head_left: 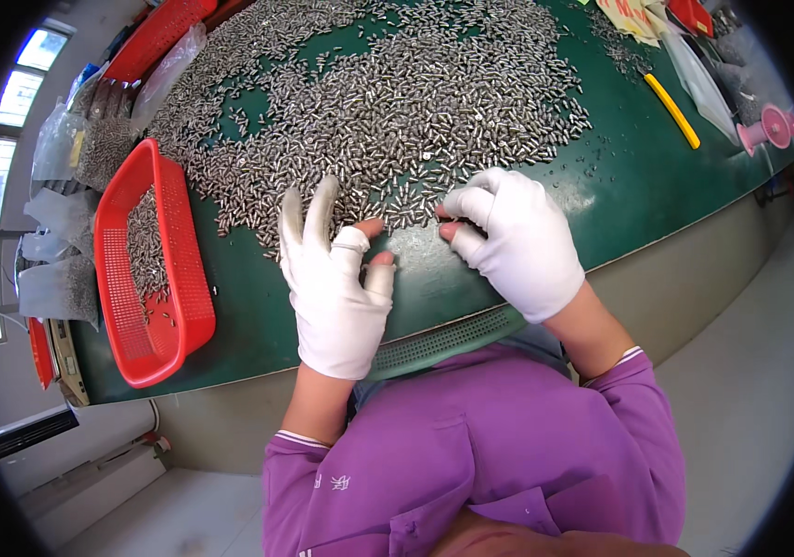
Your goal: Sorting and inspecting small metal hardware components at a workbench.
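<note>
A broad heap of small silvery metal pins (434, 102) covers much of the green table top. My left hand (336, 288) wears a white glove with bare thumb and index tips. Its fingers are spread at the heap's near edge, the longer ones stretched over the pins, thumb and index apart. To the right, my right hand (517, 241), gloved the same way, has curled fingers. Its bare thumb and index tips come close together beside some loose pins (406, 209); anything between them is too small to make out.
A red plastic basket (194, 297) with more pins stands at the left. A green perforated basket (452, 342) sits below the table's front edge. A yellow-handled cutter (672, 111) lies at the right, near a pink spool-shaped thing (770, 128). Filled clear bags (58, 288) line the far left.
</note>
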A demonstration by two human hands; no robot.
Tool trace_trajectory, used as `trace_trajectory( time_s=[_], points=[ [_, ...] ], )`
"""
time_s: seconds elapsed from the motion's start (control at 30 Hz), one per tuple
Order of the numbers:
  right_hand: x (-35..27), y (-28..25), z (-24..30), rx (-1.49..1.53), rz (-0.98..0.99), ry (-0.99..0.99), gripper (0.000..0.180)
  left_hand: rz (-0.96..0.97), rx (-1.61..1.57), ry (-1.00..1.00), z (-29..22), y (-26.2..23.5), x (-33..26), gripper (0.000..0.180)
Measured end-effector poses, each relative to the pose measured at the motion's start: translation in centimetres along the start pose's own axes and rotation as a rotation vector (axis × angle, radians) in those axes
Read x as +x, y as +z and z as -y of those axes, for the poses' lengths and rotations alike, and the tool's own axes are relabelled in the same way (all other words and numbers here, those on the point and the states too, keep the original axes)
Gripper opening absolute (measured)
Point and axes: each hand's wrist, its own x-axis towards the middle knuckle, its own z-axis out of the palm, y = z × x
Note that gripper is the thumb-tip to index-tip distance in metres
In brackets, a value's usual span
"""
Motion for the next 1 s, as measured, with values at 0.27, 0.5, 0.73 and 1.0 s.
trace_trajectory(
  time_s=[0.27, 0.5, 0.73, 1.0],
  points=[
    [0.5, 1.2, 1.3, -0.159, 0.004, -0.049, 0.013, 0.006, 0.082, -0.038, -0.9, 0.6, 0.8, 0.022],
    [0.2, 1.4, 1.3, -0.062, 0.082, -0.083, 0.013, 0.06, -0.048, -0.022, -0.5, 0.6, 0.2, 0.017],
    [0.3, 1.5, 2.2, -0.045, 0.107, -0.099, 0.014, 0.054, -0.078, -0.026, -0.4, 0.4, 0.0, 0.015],
    [-0.2, 1.7, 2.0, -0.017, 0.082, -0.084, 0.013, 0.045, -0.058, -0.077, -0.5, 0.5, -0.4, 0.012]
  ],
)
